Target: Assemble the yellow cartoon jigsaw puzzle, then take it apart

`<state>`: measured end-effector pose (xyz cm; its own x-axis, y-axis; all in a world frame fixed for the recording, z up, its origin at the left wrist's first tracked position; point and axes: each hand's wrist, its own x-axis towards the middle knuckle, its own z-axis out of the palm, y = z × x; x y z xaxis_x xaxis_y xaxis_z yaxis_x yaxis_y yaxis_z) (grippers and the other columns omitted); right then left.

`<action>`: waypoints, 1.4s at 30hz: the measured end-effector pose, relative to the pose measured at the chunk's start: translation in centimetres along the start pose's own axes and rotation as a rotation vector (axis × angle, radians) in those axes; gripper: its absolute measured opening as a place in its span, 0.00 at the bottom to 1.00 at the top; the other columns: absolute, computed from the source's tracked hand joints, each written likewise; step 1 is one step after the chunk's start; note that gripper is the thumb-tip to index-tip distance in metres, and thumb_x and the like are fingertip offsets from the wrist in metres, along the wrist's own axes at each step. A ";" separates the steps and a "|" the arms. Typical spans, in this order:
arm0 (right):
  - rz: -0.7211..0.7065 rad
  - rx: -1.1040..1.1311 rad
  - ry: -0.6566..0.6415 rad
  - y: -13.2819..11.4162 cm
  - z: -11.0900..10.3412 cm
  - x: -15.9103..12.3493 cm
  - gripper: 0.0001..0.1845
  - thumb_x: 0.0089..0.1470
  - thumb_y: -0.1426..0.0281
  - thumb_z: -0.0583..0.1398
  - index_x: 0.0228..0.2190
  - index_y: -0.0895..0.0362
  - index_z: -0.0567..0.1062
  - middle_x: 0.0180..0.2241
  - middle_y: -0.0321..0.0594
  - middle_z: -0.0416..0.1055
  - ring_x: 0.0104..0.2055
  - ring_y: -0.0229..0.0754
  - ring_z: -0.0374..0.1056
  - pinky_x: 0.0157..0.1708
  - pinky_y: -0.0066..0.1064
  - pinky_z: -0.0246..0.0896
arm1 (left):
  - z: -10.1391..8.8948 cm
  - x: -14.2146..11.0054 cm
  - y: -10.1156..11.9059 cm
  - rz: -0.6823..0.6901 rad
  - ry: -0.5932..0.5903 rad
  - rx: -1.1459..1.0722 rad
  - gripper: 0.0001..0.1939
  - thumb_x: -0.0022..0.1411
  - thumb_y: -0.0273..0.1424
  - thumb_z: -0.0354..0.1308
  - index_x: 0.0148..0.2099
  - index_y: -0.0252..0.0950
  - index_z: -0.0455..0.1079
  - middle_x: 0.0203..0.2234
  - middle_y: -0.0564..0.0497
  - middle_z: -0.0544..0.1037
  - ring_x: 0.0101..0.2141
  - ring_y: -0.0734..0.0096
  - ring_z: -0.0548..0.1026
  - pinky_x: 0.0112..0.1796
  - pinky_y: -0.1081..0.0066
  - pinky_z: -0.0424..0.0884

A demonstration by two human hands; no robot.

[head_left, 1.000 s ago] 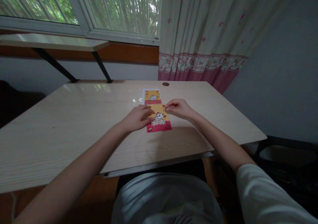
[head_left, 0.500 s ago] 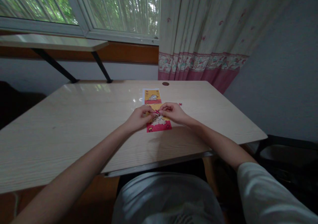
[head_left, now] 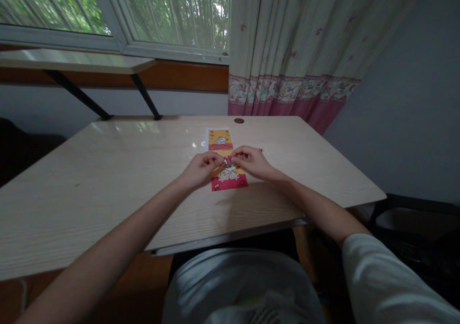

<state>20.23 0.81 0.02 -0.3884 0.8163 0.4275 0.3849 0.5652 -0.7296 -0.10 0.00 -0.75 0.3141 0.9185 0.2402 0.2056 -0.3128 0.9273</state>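
Observation:
A small red puzzle piece (head_left: 227, 158) is pinched between the fingertips of my left hand (head_left: 203, 167) and my right hand (head_left: 252, 161). Both hands are closed, just over the upper part of a jigsaw puzzle (head_left: 230, 184) with a red lower strip, yellow sides and a pale cartoon animal in the middle. My fingers hide part of the puzzle's top. Behind it lies a printed picture card (head_left: 220, 139) with a similar yellow and red design. Another small red puzzle piece (head_left: 261, 150) shows just beyond my right hand.
The light wooden table (head_left: 118, 185) carries everything. A raised shelf (head_left: 79, 61) on black supports stands at the back left. A round cable hole (head_left: 239, 121) is near the back edge. A curtain (head_left: 291, 89) hangs behind, and a dark chair (head_left: 413, 206) is at the right.
My fingertips have shifted slightly and turned the small red piece, lifting it a little away from me. More of the puzzle's middle shows beneath my hands.

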 end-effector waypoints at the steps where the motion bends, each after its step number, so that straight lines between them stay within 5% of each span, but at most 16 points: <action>1: 0.004 -0.011 0.013 -0.1 0.0 0.0 0.11 0.52 0.63 0.59 0.32 0.57 0.75 0.31 0.39 0.72 0.31 0.36 0.63 0.32 0.28 0.57 | 0.0 0.0 0.0 -0.008 0.008 -0.018 0.16 0.54 0.43 0.58 0.31 0.34 0.73 0.28 0.48 0.76 0.31 0.68 0.72 0.33 0.68 0.68; 16: -0.069 -0.102 -0.037 -0.5 -0.1 0.0 0.09 0.54 0.66 0.58 0.32 0.58 0.75 0.32 0.39 0.72 0.33 0.36 0.64 0.36 0.28 0.57 | -0.2 -0.1 0.8 0.021 0.053 0.149 0.14 0.54 0.41 0.58 0.32 0.33 0.74 0.26 0.49 0.77 0.24 0.73 0.68 0.27 0.71 0.64; 24: -0.034 -0.207 -0.401 -0.7 0.1 -0.2 0.06 0.51 0.73 0.59 0.30 0.59 0.77 0.31 0.41 0.75 0.33 0.36 0.67 0.34 0.26 0.57 | -1.8 0.5 -0.4 0.024 0.078 0.415 0.10 0.55 0.35 0.56 0.31 0.35 0.75 0.28 0.48 0.79 0.29 0.68 0.72 0.31 0.69 0.67; 31: 0.009 -0.267 -0.457 -0.8 0.4 -0.2 0.08 0.50 0.75 0.58 0.31 0.59 0.78 0.31 0.40 0.75 0.32 0.35 0.67 0.33 0.25 0.56 | -2.3 0.6 -0.4 0.060 0.037 0.504 0.10 0.54 0.33 0.54 0.32 0.35 0.75 0.29 0.48 0.79 0.30 0.66 0.74 0.32 0.68 0.67; 42: 0.000 -0.261 -0.520 0.8 -2.8 0.1 0.07 0.51 0.74 0.58 0.31 0.60 0.77 0.29 0.39 0.74 0.29 0.34 0.66 0.30 0.24 0.55 | -2.0 0.3 0.1 0.149 -0.054 0.595 0.12 0.55 0.33 0.52 0.33 0.35 0.76 0.29 0.46 0.79 0.32 0.64 0.74 0.35 0.65 0.67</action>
<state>22.80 1.65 1.00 -0.7231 0.6880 0.0613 0.5530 0.6299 -0.5453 -1.85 0.73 -0.05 0.4226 0.8460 0.3250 0.6332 -0.5322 0.5619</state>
